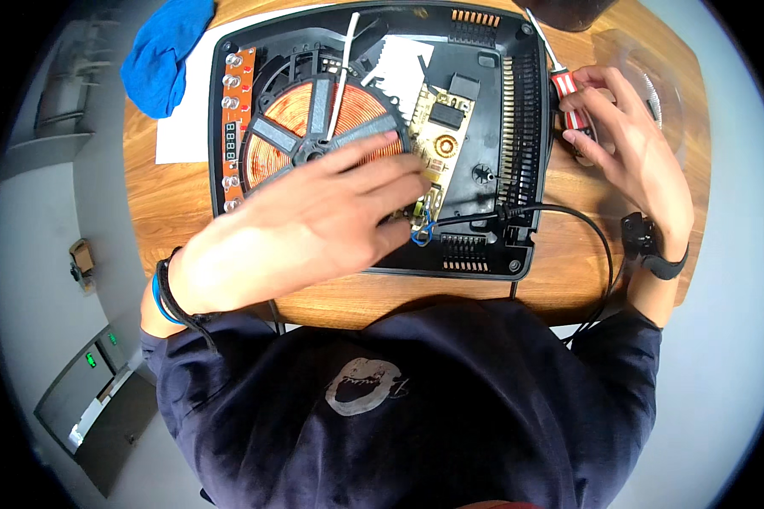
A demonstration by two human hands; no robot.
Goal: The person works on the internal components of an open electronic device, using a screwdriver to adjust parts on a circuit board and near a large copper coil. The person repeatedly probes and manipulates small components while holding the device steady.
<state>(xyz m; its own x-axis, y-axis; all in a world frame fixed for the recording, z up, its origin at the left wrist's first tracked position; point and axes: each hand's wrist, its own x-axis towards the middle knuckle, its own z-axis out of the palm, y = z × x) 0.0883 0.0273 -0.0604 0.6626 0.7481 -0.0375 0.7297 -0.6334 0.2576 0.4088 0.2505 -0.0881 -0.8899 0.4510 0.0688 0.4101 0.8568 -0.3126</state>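
Dark navy shirt fabric with a pale print occupies the foreground, below a brown wood-grain worktop. On the worktop rests an open black plastic housing, which contains a round copper-wire coil with grey radial bars, a tan circuit board with black components to its right, and an orange indicator strip along the left wall. The person's left hand lies palm down over the coil and part of the board; whether its grip encloses anything cannot be told. Outside the housing's right wall, the person's right hand has its grip closed narrowly around the handle of a red-and-white-handled screwdriver, shaft directed away from the person.
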